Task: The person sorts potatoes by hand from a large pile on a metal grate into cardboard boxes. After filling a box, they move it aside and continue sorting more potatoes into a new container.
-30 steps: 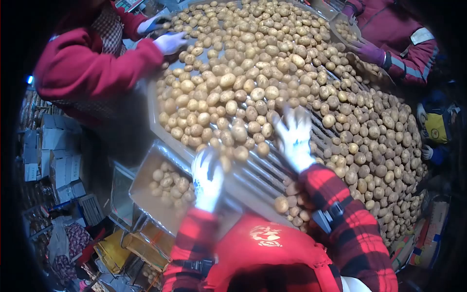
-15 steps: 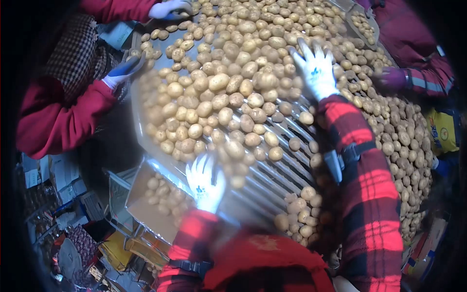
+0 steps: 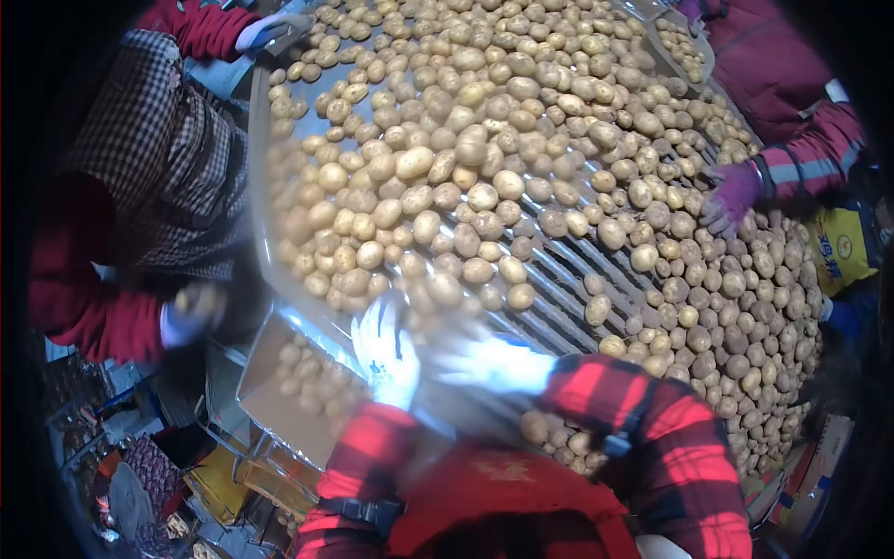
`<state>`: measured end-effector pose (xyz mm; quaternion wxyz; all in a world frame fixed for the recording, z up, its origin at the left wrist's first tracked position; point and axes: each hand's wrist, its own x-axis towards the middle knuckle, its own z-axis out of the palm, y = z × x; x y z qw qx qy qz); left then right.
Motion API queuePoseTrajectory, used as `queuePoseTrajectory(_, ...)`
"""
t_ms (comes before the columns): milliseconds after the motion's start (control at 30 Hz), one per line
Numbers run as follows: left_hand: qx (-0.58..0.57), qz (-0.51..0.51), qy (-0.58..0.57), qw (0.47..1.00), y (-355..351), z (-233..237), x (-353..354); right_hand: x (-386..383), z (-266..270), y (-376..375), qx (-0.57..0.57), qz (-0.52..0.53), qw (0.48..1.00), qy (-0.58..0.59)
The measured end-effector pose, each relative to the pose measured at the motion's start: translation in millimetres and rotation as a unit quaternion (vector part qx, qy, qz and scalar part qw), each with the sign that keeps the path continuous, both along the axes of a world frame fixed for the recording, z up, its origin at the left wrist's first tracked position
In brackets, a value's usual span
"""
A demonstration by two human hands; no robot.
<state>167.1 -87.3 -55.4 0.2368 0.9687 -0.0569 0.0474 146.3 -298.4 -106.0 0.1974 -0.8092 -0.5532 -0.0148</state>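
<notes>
My left hand (image 3: pixel 385 356), in a white glove, lies at the lower edge of the potato heap with its fingers stretched out and apart. Beside it, my right hand (image 3: pixel 498 361), gloved in white too, is over the near end of the metal bars (image 3: pixel 559 279). Motion smears its fingers, so what they touch or hold cannot be made out. Just beyond both hands is a mass of potatoes (image 3: pixel 414 163) on the bars and the sheet metal, some of them blurred.
A cardboard box (image 3: pixel 289 419) with potatoes stands below the metal rim (image 3: pixel 264 233) on the left. On the right are a big potato pile (image 3: pixel 745 326), a yellow bag (image 3: pixel 843 244) and a co-worker's purple glove (image 3: pixel 731 197). Another co-worker's blurred hand (image 3: pixel 191 315) is at left.
My right hand has swept from the upper heap down and left, close beside my left hand, which has barely moved. The left co-worker's lower hand has dropped away from the rim.
</notes>
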Motion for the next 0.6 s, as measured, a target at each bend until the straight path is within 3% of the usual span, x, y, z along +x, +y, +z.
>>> queuePoseTrajectory(33, -0.037, 0.015, -0.009, 0.999, 3, -3, -1, 9, 3, 3, -0.003, -0.004, 1.000, -0.005)
queuePoseTrajectory(100, -0.047, 0.010, -0.044, 0.998, -1, 0, 0, 38, 9, 11, 0.062, -0.119, 0.988, 0.076)
queuePoseTrajectory(133, -0.049, 0.007, -0.045, 0.998, -1, 0, -1, 46, 4, 11, 0.059, -0.141, 0.987, 0.041)
queuePoseTrajectory(167, -0.030, 0.013, -0.040, 0.999, -1, 0, -2, 58, 18, 10, -0.018, -0.169, 0.985, -0.031)
queuePoseTrajectory(233, -0.011, 0.021, -0.039, 0.999, -1, 2, 0, 84, 5, 6, -0.072, -0.249, 0.965, -0.030)
queuePoseTrajectory(300, -0.020, 0.011, -0.011, 1.000, -2, 9, 3, 116, 28, -16, -0.086, -0.250, 0.962, -0.068)
queuePoseTrajectory(333, -0.025, 0.017, -0.002, 1.000, -1, 6, 1, 134, 28, -28, -0.047, -0.228, 0.968, -0.089)
queuePoseTrajectory(500, -0.017, 0.008, -0.008, 1.000, -3, 9, 4, 203, 34, -63, -0.091, -0.256, 0.932, -0.241)
queuePoseTrajectory(533, -0.018, 0.012, -0.005, 1.000, -3, 8, 3, 220, 38, -76, -0.047, -0.277, 0.940, -0.196)
queuePoseTrajectory(600, -0.023, 0.012, -0.012, 1.000, -2, 7, 4, 241, 54, -87, -0.117, -0.346, 0.908, -0.204)
